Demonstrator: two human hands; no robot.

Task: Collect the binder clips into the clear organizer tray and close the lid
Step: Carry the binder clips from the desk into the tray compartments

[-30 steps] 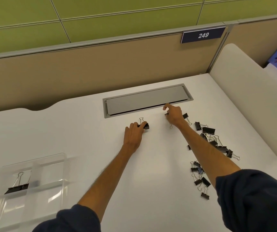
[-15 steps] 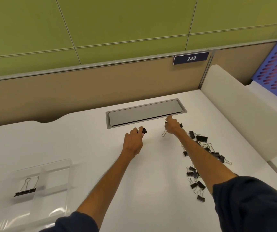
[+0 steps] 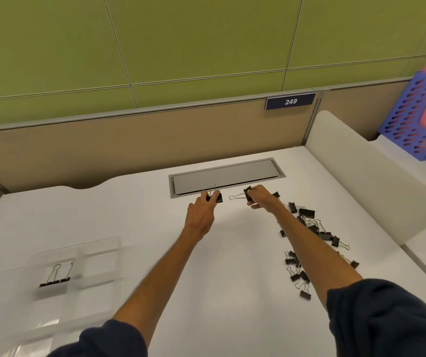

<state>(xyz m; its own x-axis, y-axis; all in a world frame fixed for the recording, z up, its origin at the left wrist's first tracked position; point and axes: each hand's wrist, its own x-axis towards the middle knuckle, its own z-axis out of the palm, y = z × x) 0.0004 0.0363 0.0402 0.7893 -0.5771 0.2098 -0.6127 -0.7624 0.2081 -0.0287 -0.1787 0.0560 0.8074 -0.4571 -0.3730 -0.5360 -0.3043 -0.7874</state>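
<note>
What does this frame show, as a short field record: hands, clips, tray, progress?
left hand: grip on a clip near the desk hatch
right hand: grip on another clip, wire handles pointing left
loose clips: scattered on the desk to the right
tray: near left, open, holds one large clip
progress: most clips not yet collected

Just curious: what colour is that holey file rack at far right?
Blue-purple file rack; the head view, the only one, shows it.
</note>
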